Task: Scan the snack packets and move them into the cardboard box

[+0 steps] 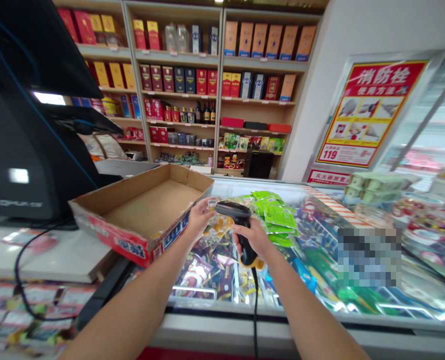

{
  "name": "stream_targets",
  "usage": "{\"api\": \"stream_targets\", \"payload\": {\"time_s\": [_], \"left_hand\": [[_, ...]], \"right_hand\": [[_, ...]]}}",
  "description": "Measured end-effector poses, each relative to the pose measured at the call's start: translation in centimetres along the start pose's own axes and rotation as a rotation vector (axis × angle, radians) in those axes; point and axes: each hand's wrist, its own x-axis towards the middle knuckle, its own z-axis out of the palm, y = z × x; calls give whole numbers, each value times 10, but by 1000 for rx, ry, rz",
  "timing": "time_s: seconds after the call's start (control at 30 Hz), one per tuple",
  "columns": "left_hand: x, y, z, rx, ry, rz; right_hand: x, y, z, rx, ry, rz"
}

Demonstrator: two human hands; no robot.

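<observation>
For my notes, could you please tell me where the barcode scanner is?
The barcode scanner is in the right hand, just right of the head view's centre, between the cardboard box and the green packets.

Carton (150, 202) left of scanner (235, 209)

From here I see this person's left forearm (143, 295) and right forearm (305, 300), both bare and smooth, rounded and broad toward the elbow, narrowing evenly to slim, uncovered wrists. The left hand (200, 217) and right hand (255, 236) are bare too; the fingernails are too small and blurred to make out.
</observation>
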Motion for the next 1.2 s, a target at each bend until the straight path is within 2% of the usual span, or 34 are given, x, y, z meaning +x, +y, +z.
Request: {"api": "stream_targets", "payload": {"time_s": [0.37,0.47,0.57,0.73,0.83,0.93,1.03,1.1,1.13,1.2], "left_hand": [[0,1,0,31,5,13],[-1,0,1,36,5,-5],[-2,1,2,39,8,-38],[7,1,8,119,92,-4],[17,-2,14,184,185,24],[25,-3,24,319,221,-32],[32,12,34,527,181,-58],[40,32,37,631,126,25],[46,44,37,652,95,65],[59,70,31,569,57,44]], "right_hand": [[2,4,0,33,27,19],[4,4,0,76,75,-3],[7,2,-1,141,181,-26],[12,0,-9,224,351,-96],[16,1,-14,252,385,-142],[19,3,-18,300,401,-174],[21,5,-20,322,408,-184],[22,5,-20,323,414,-182],[22,5,-19,323,418,-182],[21,4,-18,323,419,-183]]}}
